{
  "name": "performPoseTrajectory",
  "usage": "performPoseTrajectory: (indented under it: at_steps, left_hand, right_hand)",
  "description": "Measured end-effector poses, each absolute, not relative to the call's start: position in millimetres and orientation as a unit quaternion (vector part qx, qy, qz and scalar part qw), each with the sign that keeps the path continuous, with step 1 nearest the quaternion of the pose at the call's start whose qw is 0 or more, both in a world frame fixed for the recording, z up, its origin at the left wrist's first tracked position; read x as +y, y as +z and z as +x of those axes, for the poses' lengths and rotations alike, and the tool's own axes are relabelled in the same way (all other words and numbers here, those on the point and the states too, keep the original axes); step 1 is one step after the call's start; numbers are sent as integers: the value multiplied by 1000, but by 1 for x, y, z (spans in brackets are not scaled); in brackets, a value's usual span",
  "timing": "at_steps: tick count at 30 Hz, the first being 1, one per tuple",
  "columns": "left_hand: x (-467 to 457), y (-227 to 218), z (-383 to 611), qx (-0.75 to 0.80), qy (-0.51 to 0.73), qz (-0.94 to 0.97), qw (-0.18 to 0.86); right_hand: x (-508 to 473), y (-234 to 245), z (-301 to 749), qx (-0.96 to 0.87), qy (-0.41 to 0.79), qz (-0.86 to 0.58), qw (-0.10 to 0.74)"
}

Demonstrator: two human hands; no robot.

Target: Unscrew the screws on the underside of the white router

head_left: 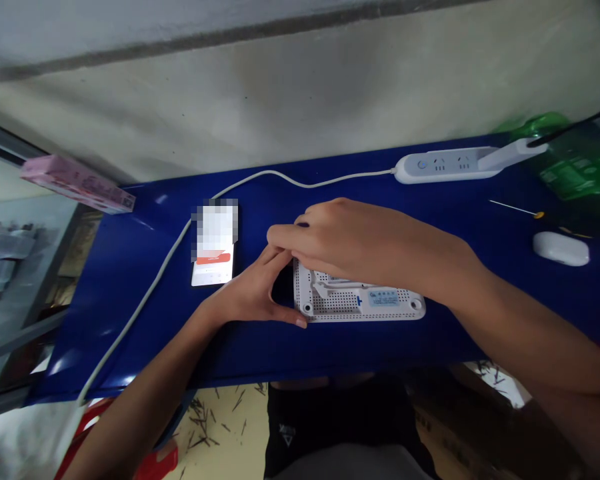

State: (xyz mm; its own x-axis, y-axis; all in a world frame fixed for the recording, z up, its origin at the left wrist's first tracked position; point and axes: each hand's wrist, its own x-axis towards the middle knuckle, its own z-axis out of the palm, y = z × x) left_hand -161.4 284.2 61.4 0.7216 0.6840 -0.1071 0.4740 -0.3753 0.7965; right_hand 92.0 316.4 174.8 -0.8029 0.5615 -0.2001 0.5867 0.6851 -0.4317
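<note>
A white perforated plastic device [347,303] with a label lies on the blue table, round holes showing in its lower corners. My left hand [253,287] grips its left end, thumb at the lower left corner and the other fingers toward the upper left corner. Over that upper left corner bends my right hand [325,233], its fingers closed together. Whatever those right fingers pinch, if anything, is hidden from above. The right hand and forearm also cover the device's upper part.
A lit phone [213,267] lies left of the device. Behind it a white cable [280,175] runs to a power strip [435,165]. To the right are a thin rod with a yellow end [539,215], a white case [561,248] and a green bottle [575,167]. A pink box [77,183] stands far left.
</note>
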Motion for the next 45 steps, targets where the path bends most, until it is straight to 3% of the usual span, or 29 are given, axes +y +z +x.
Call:
performPoseTrajectory:
  at_steps: [7, 13, 19, 26, 45]
  left_hand:
    - [284, 61, -161, 356, 124, 815, 440]
    - [284, 61, -161, 355, 129, 817, 435]
    - [284, 59, -162, 347, 134, 818, 439]
    - [282, 67, -159, 370, 124, 811, 436]
    - [283, 65, -159, 366, 129, 809, 442]
  right_hand:
    - [317, 176, 90, 921, -225, 315, 38]
    - [315, 174, 90, 958, -107, 268, 7]
    - [313, 181, 84, 966, -18, 255, 47]
    - [315, 176, 88, 973, -19, 229, 0]
    - [313, 182, 83, 969, -5, 243, 42]
